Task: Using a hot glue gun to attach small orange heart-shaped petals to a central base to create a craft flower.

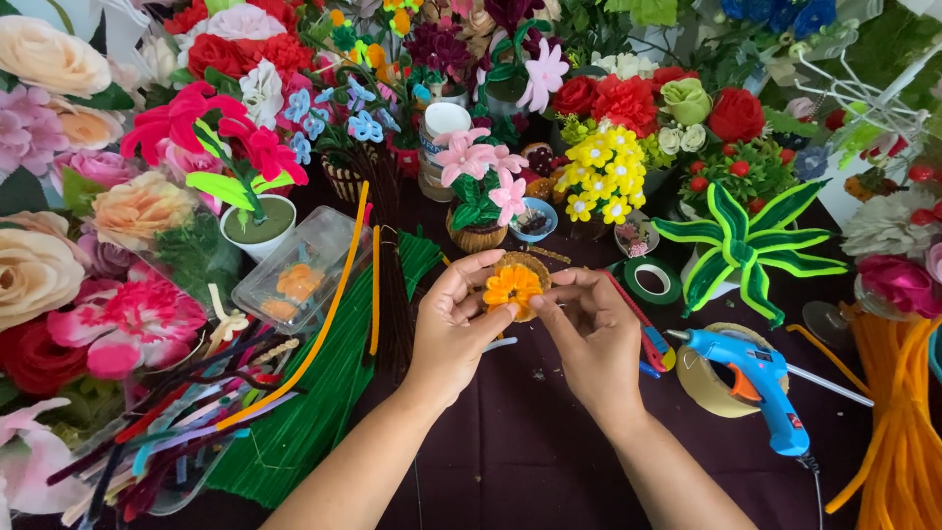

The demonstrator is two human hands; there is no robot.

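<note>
Both hands meet over the dark table (530, 442) — the left hand (453, 329) and the right hand (589, 334) pinch the same small orange pipe-cleaner flower (512, 286), fingers clamped on its edges from either side. Behind the flower, between the fingertips, sits a little woven basket (525, 263). Just right of the right hand lies a blue glue gun (756, 383), with a roll of tape (716, 378) beneath it. Left of the left hand spreads a bundle of green pipe cleaners (314, 393) — a long orange pipe cleaner (324, 314) crosses them.
</note>
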